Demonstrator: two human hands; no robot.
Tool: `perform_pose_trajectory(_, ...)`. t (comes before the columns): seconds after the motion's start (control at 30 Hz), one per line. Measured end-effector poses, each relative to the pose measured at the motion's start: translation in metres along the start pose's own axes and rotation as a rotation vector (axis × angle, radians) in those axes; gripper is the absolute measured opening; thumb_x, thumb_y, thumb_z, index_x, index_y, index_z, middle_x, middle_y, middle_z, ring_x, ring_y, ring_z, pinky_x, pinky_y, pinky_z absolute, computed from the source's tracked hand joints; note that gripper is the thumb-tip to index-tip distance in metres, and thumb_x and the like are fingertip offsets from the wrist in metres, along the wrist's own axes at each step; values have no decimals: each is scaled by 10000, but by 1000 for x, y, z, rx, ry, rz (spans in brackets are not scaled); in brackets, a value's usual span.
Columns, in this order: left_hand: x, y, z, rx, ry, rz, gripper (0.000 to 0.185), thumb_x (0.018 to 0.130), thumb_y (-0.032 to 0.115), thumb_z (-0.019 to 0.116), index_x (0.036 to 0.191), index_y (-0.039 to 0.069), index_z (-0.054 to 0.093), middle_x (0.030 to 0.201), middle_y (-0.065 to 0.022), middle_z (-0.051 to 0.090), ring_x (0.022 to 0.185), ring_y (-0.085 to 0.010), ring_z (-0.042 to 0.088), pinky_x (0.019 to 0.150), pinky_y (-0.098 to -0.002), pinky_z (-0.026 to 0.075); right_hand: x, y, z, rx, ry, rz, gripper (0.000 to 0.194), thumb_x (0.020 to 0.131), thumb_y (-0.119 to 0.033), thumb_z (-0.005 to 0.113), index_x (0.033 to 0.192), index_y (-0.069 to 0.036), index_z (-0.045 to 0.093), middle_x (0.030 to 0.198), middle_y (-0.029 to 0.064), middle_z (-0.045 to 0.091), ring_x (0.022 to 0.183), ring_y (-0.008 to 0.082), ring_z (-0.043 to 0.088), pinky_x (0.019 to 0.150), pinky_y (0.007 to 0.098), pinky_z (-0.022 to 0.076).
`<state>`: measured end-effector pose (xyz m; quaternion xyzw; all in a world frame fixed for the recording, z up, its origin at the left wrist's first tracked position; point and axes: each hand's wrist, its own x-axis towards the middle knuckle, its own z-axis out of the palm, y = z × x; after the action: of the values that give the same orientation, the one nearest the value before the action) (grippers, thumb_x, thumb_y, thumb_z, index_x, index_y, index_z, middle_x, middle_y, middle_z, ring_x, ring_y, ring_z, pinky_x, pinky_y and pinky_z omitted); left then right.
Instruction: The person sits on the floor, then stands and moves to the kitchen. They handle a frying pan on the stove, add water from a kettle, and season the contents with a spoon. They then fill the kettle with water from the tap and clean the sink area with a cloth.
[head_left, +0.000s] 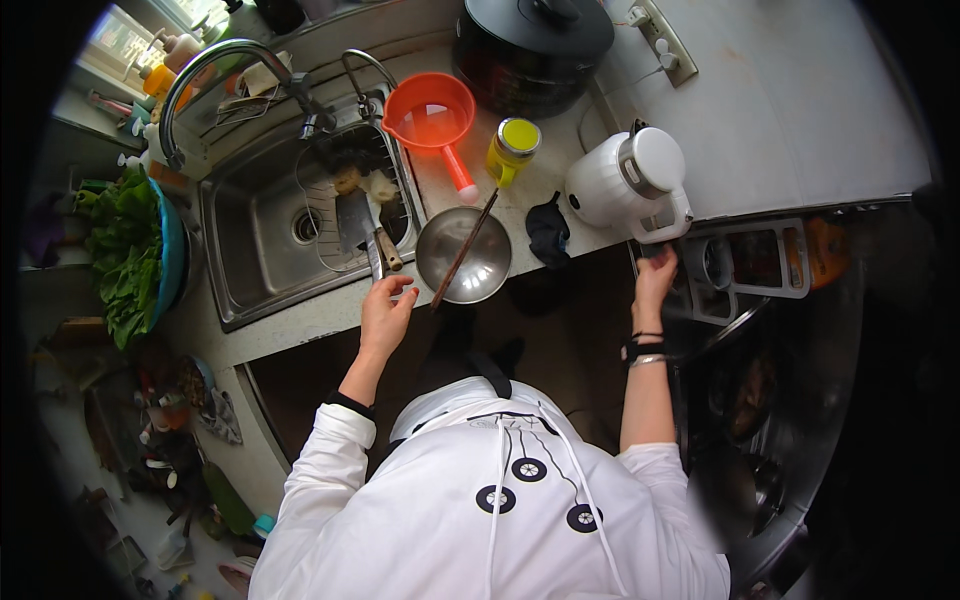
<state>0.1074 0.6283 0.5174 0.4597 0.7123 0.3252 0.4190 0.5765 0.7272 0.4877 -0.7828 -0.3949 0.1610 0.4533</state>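
My left hand (385, 315) hovers at the sink's front edge with fingers apart and nothing in it. Just beyond its fingertips are a cleaver (354, 219) and a wooden knife handle (388, 249), both on a wire rack (330, 255) in the steel sink (255, 202). To its right stands a steel bowl (487, 259) with brown chopsticks (466, 247) laid across it. My right hand (655, 279) is just below the handle of a white electric kettle (600, 180), near the counter edge. Its fingers are blurred, so its grip is unclear.
Behind the bowl are an orange-red dipper (431, 112), a yellow lidded mug (514, 146) and a black cooker (532, 60). A dark cloth (549, 232) hangs over the counter edge. Leafy greens (124, 247) fill a blue basin (166, 255) left of the sink. A grey caddy (795, 259) stands right.
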Motion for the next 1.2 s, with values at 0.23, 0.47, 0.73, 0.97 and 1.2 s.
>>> perform_pose_trajectory(0.23, 49, -19, -9, 55, 138, -26, 250, 904, 145, 698, 1103, -6, 683, 920, -80, 726, 851, -138, 675, 782, -288, 525, -104, 26, -6, 246, -749, 334, 272, 917, -7, 616, 1186, -25, 647, 939, 50, 678, 810, 109, 644, 692, 242, 502)
perform_pose_trajectory(0.47, 69, -54, -29, 55, 192, -48, 320, 853, 249, 746, 1061, 11, 704, 807, -103, 702, 713, -197, 655, 671, -348, 515, -142, 27, -34, 50, -898, 356, 202, 934, -40, 626, 1130, -33, 679, 909, 48, 704, 797, 116, 674, 704, 260, 539)
perform_pose_trajectory(0.73, 68, -90, -37, -21, 119, -58, 233, 917, 140, 683, 1088, -19, 694, 900, -78, 716, 813, -136, 649, 752, -286, 521, -74, -34, -149, 395, -447, 339, 179, 979, -199, 631, 948, -33, 690, 820, 59, 704, 602, 104, 650, 480, 211, 466)
perform_pose_trajectory(0.97, 47, -114, -55, 5, 165, -92, 149, 929, 122, 668, 1026, 11, 683, 864, -23, 675, 730, -93, 578, 633, -245, 463, 44, 30, -275, 99, 532, 580, 364, 958, -327, 685, 1169, -61, 554, 814, 70, 622, 582, 137, 610, 439, 288, 512)
perform_pose_trajectory(1.2, 1, -131, -59, 61, 157, -260, 129, 923, 169, 663, 1009, 74, 677, 849, 7, 638, 699, -98, 551, 570, -263, 450, 79, 130, -272, 349, 534, 676, 384, 916, -350, 720, 1083, -57, 536, 713, 86, 606, 496, 160, 569, 407, 312, 503)
